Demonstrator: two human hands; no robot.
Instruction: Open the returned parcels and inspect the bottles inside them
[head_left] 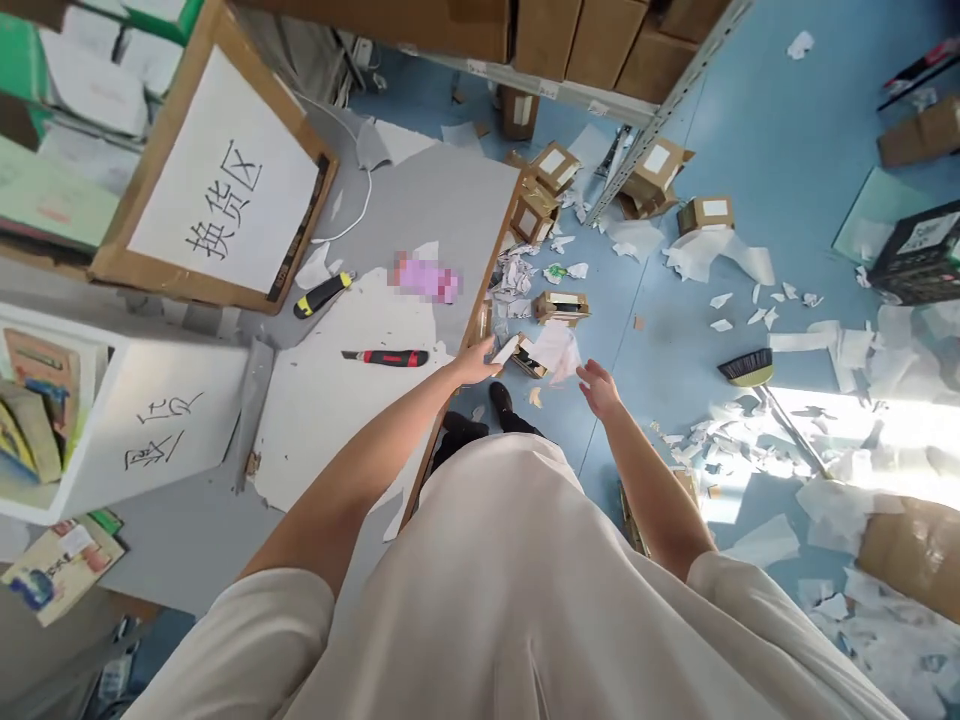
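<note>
My left hand (474, 363) is over the table's right edge, closed on a small flat white object (505, 350) whose kind I cannot make out. Beyond the table edge, my right hand (598, 390) hangs over the floor with its fingers loosely bent and apart. A thin whitish sheet of paper (553, 350) appears just left of its fingertips; whether they touch is unclear. On the table lie a red and black utility knife (386, 358), a yellow and black cutter (324, 295) and a blurred-out pink item (426, 277).
A white bin of books (187, 420) and a framed sign (225, 190) stand on the table (465, 190). Several small cardboard boxes (555, 165) and paper scraps litter the blue floor under a metal shelf (637, 150). A broom (750, 368) lies at right.
</note>
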